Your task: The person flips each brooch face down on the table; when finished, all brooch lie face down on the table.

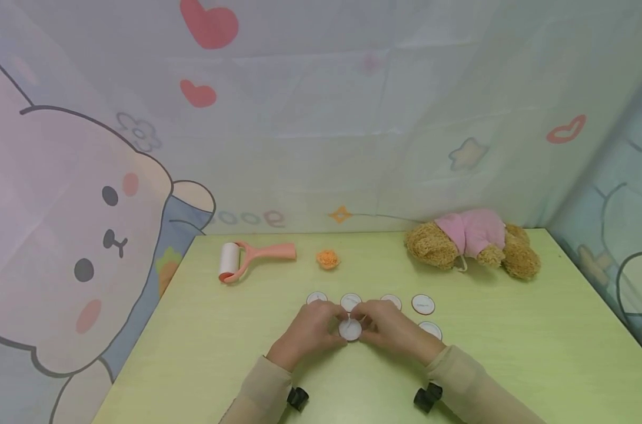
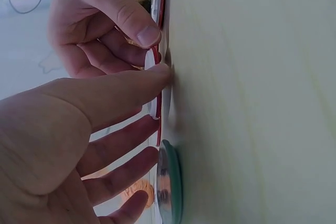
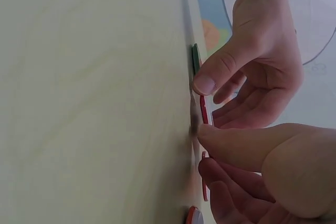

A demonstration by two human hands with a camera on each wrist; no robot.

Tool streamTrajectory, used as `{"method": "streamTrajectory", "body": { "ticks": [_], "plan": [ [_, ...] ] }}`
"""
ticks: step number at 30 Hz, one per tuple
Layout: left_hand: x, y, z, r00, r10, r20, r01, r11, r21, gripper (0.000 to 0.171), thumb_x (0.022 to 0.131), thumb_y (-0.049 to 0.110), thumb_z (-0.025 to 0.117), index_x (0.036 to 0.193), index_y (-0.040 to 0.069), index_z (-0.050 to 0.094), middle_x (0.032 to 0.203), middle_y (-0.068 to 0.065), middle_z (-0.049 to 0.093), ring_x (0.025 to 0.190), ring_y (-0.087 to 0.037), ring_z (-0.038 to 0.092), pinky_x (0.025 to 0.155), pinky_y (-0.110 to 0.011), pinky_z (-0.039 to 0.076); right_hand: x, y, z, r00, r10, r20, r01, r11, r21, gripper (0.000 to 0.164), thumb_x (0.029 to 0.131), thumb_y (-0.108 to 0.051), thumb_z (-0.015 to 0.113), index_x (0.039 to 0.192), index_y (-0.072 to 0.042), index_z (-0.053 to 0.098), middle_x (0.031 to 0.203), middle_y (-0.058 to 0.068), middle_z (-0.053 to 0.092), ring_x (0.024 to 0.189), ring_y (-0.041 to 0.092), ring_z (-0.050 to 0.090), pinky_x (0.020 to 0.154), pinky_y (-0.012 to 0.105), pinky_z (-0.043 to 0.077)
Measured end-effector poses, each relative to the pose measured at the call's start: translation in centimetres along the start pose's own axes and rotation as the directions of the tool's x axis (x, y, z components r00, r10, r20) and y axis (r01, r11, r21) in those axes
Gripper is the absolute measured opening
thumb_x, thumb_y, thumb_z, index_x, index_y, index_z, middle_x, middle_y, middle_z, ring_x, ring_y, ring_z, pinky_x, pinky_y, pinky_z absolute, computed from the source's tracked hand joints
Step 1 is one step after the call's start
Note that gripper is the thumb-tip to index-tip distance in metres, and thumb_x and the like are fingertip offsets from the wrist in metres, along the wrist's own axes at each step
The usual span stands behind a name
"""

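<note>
A small white round disc (image 1: 350, 330) with dark marks sits between both hands at the middle of the table. My left hand (image 1: 312, 327) pinches its left edge and my right hand (image 1: 388, 327) its right edge. In the left wrist view the disc (image 2: 153, 59) shows a red rim and is tilted slightly, just off or touching the tabletop; I cannot tell which. Similar discs lie behind it in a row: one (image 1: 317, 296) by the left hand, one (image 1: 351, 302) straight behind, and others (image 1: 391, 301) (image 1: 423, 304) to the right. Another disc (image 1: 431, 329) is partly hidden by the right wrist.
A pink-handled lint roller (image 1: 268, 252) lies at the back left, beside a small orange fuzzy ball (image 1: 328, 259). At the back right lies a brown plush toy (image 1: 474, 240) in pink clothing. A green-rimmed disc (image 2: 176, 182) shows near the left fingers. A printed cloth hangs behind.
</note>
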State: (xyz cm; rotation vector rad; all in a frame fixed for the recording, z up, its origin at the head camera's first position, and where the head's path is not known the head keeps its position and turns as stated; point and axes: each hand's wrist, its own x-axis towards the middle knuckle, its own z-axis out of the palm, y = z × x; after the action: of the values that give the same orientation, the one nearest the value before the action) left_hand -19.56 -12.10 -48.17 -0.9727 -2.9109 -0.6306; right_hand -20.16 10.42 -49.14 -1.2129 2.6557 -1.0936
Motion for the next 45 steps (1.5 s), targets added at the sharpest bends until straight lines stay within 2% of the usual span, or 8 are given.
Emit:
{"method": "streamTrajectory", "body": {
  "ticks": [4,13,25,32,40,45],
  "plan": [
    [-0.1,-0.1,0.2,1.000,-0.010,0.003,0.010,1.000,0.003,0.034,0.075,0.023,0.095,0.104,0.014,0.079,0.098,0.006,0.078,0.089,-0.012,0.066,0.078,-0.034,0.055,0.1,-0.1,0.1,1.000,0.016,0.018,-0.016,1.000,-0.011,0.025,0.088,-0.003,0.082,0.112,-0.005,0.073,0.103,0.005,0.076,0.090,0.015,0.072,0.076,0.028,0.059],
    [0.0,0.3,0.0,0.999,-0.035,0.009,0.035,0.999,-0.011,0.034,0.074,0.021,0.096,0.103,0.014,0.079,0.096,0.006,0.077,0.086,-0.010,0.064,0.078,-0.033,0.055,0.0,0.1,0.2,0.998,0.055,0.025,-0.053,0.996,-0.075,0.028,0.087,-0.008,0.084,0.113,-0.009,0.074,0.106,0.001,0.076,0.094,0.014,0.071,0.083,0.030,0.059],
    [0.2,0.6,0.1,0.999,-0.042,0.018,0.042,0.999,0.000,0.033,0.076,0.024,0.096,0.102,0.014,0.078,0.094,0.005,0.076,0.083,-0.010,0.062,0.076,-0.031,0.054,-0.1,0.3,0.0,0.999,0.033,0.019,-0.031,0.995,-0.090,0.032,0.083,-0.007,0.087,0.112,-0.008,0.074,0.106,0.003,0.076,0.094,0.018,0.071,0.083,0.032,0.059],
    [0.2,0.5,0.1,0.999,-0.045,0.013,0.045,0.999,0.013,0.034,0.076,0.026,0.096,0.102,0.014,0.078,0.096,0.006,0.076,0.083,-0.010,0.062,0.076,-0.030,0.054,-0.7,0.4,-1.5,0.994,0.111,-0.003,-0.111,0.990,-0.089,0.040,0.079,-0.002,0.086,0.116,-0.007,0.072,0.110,0.006,0.074,0.093,0.021,0.067,0.076,0.029,0.057],
    [0.1,0.4,0.0,0.999,-0.046,0.010,0.046,0.999,0.010,0.034,0.076,0.026,0.095,0.102,0.013,0.078,0.098,0.004,0.077,0.084,-0.011,0.064,0.076,-0.031,0.054,-1.7,0.6,-2.7,0.992,0.101,-0.069,-0.106,0.992,-0.075,0.026,0.094,-0.011,0.077,0.118,-0.004,0.072,0.113,0.010,0.074,0.095,0.025,0.070,0.083,0.038,0.060],
    [0.1,0.5,0.0,0.999,-0.048,0.010,0.048,0.999,0.001,0.033,0.077,0.025,0.094,0.103,0.013,0.078,0.099,0.003,0.077,0.085,-0.012,0.064,0.077,-0.031,0.055,-2.1,1.2,-3.0,0.992,0.098,-0.079,-0.103,0.993,-0.055,0.024,0.096,-0.012,0.075,0.118,-0.003,0.071,0.114,0.012,0.074,0.095,0.026,0.070,0.084,0.040,0.061]
  ]
}}
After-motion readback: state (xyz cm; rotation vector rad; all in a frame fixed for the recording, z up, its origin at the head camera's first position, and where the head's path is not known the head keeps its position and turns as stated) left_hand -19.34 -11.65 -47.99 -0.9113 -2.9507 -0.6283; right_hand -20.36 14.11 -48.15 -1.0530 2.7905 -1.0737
